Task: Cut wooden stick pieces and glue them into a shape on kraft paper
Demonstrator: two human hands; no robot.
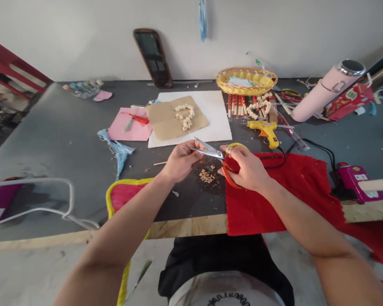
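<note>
My right hand (247,168) is closed round the red-orange handles of a pair of scissors (215,152), whose metal blades stand apart and point left. At the blade tips, my left hand (183,160) is pinched closed; what its fingers hold is hidden or too small to make out. A thin wooden stick (160,163) shows just left of that hand, and I cannot tell whether it is held or lies on the table. Below the blades lies a small heap of short cut wooden bits (207,175). Beyond my hands, a loop of pale bits (185,117) rests on brown paper (161,123).
A white board (221,123) lies under the brown paper. Right of it are a yellow glue gun (264,131), a wicker basket (247,90) and a pink flask (325,93). Red cloth (284,191) covers the front edge; a blue tassel (118,151) lies left.
</note>
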